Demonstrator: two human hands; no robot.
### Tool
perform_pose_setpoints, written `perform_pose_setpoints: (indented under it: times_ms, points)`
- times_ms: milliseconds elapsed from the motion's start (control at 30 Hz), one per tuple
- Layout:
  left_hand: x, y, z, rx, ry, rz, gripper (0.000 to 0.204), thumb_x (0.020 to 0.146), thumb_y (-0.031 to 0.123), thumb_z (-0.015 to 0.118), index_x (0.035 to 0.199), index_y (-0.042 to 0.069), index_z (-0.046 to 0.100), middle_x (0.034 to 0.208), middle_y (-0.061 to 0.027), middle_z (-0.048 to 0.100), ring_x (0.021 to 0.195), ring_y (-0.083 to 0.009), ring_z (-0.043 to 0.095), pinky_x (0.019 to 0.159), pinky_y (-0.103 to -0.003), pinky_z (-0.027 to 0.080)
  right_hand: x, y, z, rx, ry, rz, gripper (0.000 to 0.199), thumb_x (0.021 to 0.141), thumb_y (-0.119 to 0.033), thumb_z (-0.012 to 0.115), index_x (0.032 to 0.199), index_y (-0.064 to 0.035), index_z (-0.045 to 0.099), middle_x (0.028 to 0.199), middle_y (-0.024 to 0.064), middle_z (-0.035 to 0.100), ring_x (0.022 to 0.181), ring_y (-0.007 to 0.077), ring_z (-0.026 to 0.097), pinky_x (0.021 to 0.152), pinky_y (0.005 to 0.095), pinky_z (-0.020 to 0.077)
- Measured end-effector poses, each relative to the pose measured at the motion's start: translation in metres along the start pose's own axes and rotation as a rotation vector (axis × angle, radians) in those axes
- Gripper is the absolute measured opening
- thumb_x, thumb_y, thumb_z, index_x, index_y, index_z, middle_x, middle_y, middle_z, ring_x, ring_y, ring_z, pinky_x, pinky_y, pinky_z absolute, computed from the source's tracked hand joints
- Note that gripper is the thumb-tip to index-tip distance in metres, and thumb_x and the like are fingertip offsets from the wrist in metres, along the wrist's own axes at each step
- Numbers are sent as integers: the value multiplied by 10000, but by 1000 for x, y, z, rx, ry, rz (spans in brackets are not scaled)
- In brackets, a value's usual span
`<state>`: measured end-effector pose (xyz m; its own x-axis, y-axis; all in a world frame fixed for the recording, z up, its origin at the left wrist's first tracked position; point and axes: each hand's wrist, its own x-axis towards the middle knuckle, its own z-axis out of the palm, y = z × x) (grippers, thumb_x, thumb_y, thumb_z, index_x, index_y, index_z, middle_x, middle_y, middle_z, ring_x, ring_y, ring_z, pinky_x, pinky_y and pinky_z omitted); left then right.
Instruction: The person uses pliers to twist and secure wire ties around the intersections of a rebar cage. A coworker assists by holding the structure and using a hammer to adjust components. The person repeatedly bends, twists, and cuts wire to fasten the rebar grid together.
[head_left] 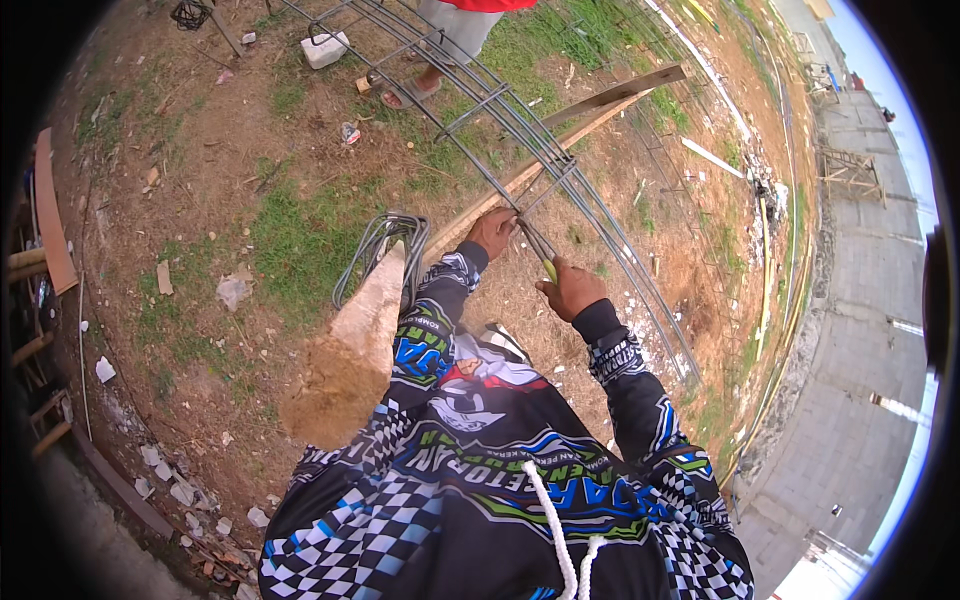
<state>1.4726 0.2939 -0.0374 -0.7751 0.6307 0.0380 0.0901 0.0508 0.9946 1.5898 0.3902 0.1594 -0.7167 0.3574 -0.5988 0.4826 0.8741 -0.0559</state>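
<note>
A long cage of steel reinforcing bars [600,218] with wire stirrups runs slantwise in front of me. My right hand [577,288] is closed around the yellow-green handle of tie-wire pincers [540,245]. Their jaws point up and left to the nearest bar, where they reach a stirrup crossing. At that same crossing my left hand [493,232] has its fingers drawn together, touching or close to the bar. Whatever it pinches is too small to make out. Left of my left forearm, a bundle of bent stirrups [378,245] hangs around a wooden post [365,325].
A wooden plank [610,95] slants under the cage. Beyond the cage stands another person [455,35] in shorts and sandals, near a white block [325,50]. A grey block wall [865,300] rises at right. Rubble [180,490] and boards [50,215] lie at left.
</note>
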Motion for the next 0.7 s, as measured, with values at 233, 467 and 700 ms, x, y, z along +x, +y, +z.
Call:
perform_pose_setpoints:
  times_ms: [233, 467, 700]
  points:
    - [11, -11, 0, 26, -12, 79, 224, 874, 35, 538, 1079, -27, 603, 986, -202, 610, 940, -373, 592, 828, -391, 460, 4, 9, 24, 103, 180, -26, 357, 918, -342, 528, 1112, -43, 501, 855, 274, 646, 813, 450, 630, 707, 513, 492]
    - [11, -5, -5, 53, -35, -14, 216, 879, 44, 539, 1077, -11, 609, 988, -201, 614, 951, -376, 593, 832, -397, 457, 23, 13, 46, 1230, -291, 140, 276, 820, -170, 731, 901, 20, 548, 667, 80, 597, 546, 164, 608, 462, 333, 515]
    - [15, -1, -7, 110, -43, 47, 195, 860, 42, 537, 1039, -7, 598, 940, -206, 598, 929, -390, 587, 808, -415, 450, 36, 35, -29, 768, -450, 65, 339, 812, -222, 762, 857, 21, 531, 650, 107, 622, 531, 202, 636, 453, 336, 532]
